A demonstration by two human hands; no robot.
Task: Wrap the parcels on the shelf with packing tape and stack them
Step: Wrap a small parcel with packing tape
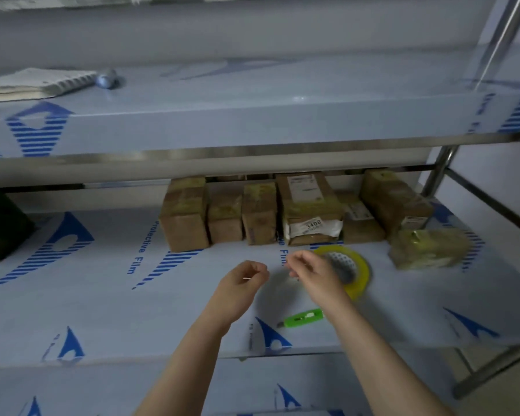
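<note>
My left hand (243, 280) and right hand (309, 270) hover with fingers curled toward each other; I cannot tell whether they pinch a tape end. The tape roll (362, 276) lies flat just behind my right hand, with the green cutter (302, 318) nearer me. The risk, I judge, is a loose strip folding onto itself. There are no bins. The shelf (102, 295) carries brown parcels (183, 217) along its back and one glossy wrapped parcel (427, 250) apart at right.

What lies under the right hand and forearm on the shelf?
A yellow tape roll lies flat beneath the right hand, its left side covered by the hand. A green cutter lies beneath the forearm, which hides its right end.
</note>
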